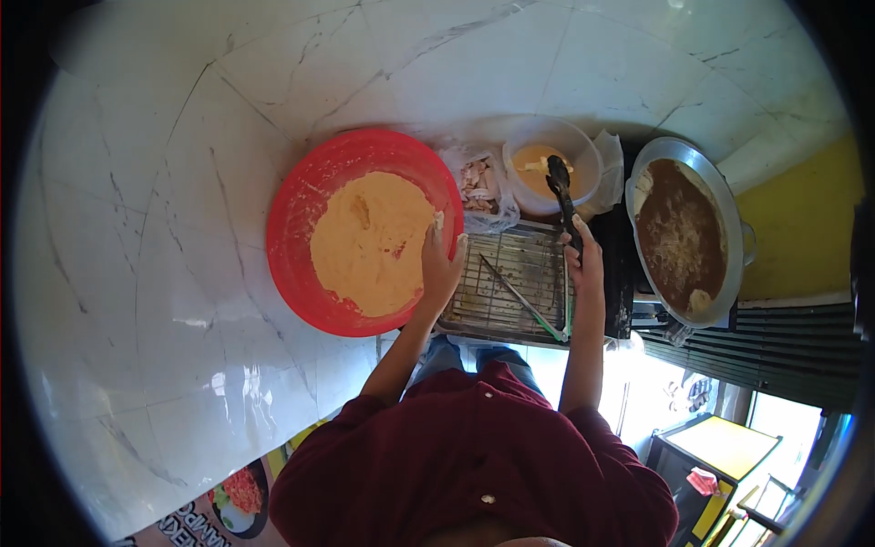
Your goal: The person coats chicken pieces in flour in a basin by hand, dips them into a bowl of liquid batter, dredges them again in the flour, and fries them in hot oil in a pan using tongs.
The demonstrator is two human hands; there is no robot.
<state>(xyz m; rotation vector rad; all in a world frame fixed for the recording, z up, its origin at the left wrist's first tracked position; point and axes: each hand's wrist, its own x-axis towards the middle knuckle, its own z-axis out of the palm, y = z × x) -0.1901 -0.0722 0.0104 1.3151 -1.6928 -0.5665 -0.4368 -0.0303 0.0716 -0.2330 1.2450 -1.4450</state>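
My right hand (584,253) is closed around black tongs (561,187), whose far end reaches into a clear plastic tub (593,166). Orange-yellow batter (529,160) lies in that tub, and pale bits show at the tongs' tips, too small to name. At the right side of a red basin (296,264), my left hand (441,264) has its fingers stretched out and thumb apart, by the rim. Its fingertips are dusted with flour. The basin holds pale orange flour (378,260), with a dent in its surface.
Raw meat pieces (478,182) sit in a clear plastic bag behind a wire rack tray (510,264). Green-handled tongs (524,301) lie on the rack. At right, a large metal pan (732,273) holds bubbling brown oil (679,237) with pale pieces in it.
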